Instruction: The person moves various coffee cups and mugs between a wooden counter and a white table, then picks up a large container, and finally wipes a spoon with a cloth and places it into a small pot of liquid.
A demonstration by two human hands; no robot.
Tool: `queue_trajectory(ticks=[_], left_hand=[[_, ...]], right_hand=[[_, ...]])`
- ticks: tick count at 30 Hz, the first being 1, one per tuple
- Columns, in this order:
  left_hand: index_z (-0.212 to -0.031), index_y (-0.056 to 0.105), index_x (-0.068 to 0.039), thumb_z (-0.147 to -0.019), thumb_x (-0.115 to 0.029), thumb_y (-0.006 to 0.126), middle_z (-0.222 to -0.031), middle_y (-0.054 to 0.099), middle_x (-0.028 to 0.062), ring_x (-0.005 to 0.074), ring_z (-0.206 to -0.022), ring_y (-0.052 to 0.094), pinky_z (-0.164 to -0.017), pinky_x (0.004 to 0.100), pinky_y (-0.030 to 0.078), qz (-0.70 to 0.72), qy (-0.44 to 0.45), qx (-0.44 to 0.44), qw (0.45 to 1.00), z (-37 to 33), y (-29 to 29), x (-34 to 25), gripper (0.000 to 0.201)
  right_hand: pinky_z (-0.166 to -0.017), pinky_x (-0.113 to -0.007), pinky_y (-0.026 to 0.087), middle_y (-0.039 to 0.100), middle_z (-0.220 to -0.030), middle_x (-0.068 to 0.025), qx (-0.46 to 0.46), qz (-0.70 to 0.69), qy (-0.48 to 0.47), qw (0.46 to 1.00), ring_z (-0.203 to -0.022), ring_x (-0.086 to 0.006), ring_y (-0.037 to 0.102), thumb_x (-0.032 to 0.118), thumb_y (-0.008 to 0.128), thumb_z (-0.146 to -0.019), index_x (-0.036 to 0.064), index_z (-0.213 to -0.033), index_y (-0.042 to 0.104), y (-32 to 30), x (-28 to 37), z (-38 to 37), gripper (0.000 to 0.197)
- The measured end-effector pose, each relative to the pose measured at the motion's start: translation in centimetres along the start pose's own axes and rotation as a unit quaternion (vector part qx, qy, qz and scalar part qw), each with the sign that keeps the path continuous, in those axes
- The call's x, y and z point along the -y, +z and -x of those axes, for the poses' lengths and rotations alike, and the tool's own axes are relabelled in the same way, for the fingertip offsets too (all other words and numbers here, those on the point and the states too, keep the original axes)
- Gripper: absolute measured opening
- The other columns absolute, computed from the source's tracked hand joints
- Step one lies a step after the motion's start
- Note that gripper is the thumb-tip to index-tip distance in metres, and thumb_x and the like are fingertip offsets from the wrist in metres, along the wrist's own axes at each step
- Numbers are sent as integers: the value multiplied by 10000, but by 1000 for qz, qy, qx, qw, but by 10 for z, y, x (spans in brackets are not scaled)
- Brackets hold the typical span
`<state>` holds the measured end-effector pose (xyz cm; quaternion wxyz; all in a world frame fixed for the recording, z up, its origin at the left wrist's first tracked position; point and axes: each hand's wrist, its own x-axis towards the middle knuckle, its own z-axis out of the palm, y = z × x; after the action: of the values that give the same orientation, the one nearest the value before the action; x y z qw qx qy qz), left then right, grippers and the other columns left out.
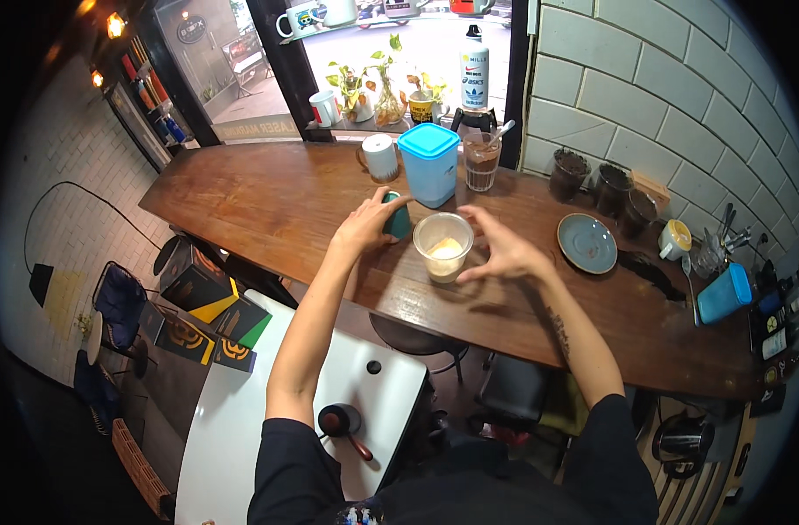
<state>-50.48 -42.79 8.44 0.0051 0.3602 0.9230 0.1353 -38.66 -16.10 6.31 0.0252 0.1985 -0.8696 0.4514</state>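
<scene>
My left hand point(364, 220) has its thumb and fingers closed round a small dark green object point(398, 219), rounded in outline, partly hidden by the fingers. To the right, a clear cup point(443, 248) holds some pale yellow contents at its bottom. My right hand point(504, 248) curves around that cup's right side, thumb and fingers spread wide apart; whether a fingertip touches the cup is hard to see. Just behind both hands stands a blue container point(430, 171) with a bright blue lid.
Behind are a white mug point(381, 158) and a glass of brown powder with a spoon point(481, 162). A grey-blue saucer point(586, 243) lies right, before dark-filled cups point(612, 187). A yellow-and-white cup point(675, 239) and second blue container point(723, 295) stand farther right on the wooden counter point(268, 197).
</scene>
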Motion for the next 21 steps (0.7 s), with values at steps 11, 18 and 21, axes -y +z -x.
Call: queue_trajectory(ticks=[11,18,21], left_hand=[[-1223,475,-130,-665,-87,844,-1200,503,183,413,-1051,601,-883,496,511,-90,64,-34,993,-10,-4,9,670],[-1140,437,-17,-781,-345,827,-1047,611,209,374,-953,668,-792,432,546,49,10,-289,956,42,-45,6,624],[-1115,434,1,-822,-385,796,-1009,630,206,298,-934,678,-778,380,542,187,-98,-299,931,92,-52,13,605]], right_hand=[[-950,-390,509,647,-1142,-184,-148,-24,-44,988,-1078,-296,646,332,923,-569,9,-1266,481,29,1,-13,886],[-952,-381,501,624,-1156,-159,-154,6,-27,988,-1094,-261,619,245,909,-606,18,-1285,449,-10,-32,5,851],[-999,-384,469,578,-1228,-164,-116,1,-8,993,-1162,-271,575,258,912,-621,27,-1337,406,-23,-30,10,907]])
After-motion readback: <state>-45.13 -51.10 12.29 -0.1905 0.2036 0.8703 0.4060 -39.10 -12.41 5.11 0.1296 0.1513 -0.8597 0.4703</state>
